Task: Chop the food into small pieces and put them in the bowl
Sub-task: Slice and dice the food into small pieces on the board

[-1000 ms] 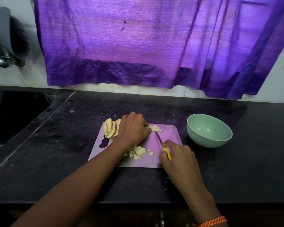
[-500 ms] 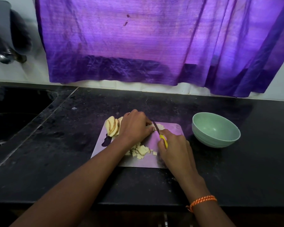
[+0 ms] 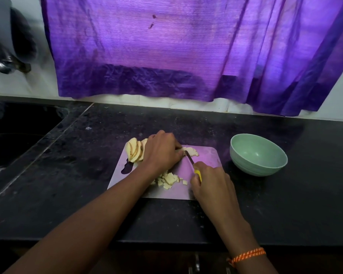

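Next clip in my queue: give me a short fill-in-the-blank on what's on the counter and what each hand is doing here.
1. The right hand grips a knife with a ____ handle.
2. The left hand holds down a slice on the ____ board.
3. The green bowl contains ____ pieces.
4. The chopped pieces lie on the board's ____ edge.

Missing words: yellow; cutting; no; near

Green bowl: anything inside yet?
The green bowl shows only bare inner wall; the near rim hides part of its floor. Chopped pieces lie on the cutting board.
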`<move>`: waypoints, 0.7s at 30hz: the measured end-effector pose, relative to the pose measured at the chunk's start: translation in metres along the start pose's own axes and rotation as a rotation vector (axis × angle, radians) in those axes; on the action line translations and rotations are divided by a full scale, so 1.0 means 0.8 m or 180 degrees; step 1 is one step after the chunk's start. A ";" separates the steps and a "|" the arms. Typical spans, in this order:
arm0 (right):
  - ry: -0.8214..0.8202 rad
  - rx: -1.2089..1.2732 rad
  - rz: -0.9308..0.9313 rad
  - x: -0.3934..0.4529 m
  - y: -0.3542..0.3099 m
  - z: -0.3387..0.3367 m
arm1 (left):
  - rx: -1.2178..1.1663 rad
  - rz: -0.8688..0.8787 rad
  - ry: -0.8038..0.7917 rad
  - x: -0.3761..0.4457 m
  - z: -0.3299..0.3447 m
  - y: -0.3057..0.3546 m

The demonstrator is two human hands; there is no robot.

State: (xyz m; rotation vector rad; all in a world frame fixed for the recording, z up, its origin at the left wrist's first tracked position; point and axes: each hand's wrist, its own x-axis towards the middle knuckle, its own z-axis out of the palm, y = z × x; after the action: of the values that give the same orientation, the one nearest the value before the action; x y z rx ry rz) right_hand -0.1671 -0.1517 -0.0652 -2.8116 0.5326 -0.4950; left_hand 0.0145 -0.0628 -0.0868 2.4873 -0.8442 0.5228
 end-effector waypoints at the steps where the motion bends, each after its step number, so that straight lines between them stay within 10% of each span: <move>1: 0.0023 0.0003 -0.0005 -0.008 0.003 -0.002 | 0.0023 -0.0003 0.0004 0.000 0.000 0.000; 21: 0.0176 0.0389 -0.0078 0.032 -0.007 0.025 | 0.0040 -0.0049 -0.0117 0.009 -0.009 -0.019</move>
State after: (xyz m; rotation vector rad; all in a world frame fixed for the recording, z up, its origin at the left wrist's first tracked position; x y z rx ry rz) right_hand -0.1358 -0.1535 -0.0745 -2.6979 0.4626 -0.5911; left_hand 0.0280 -0.0512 -0.0820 2.5198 -0.8377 0.4801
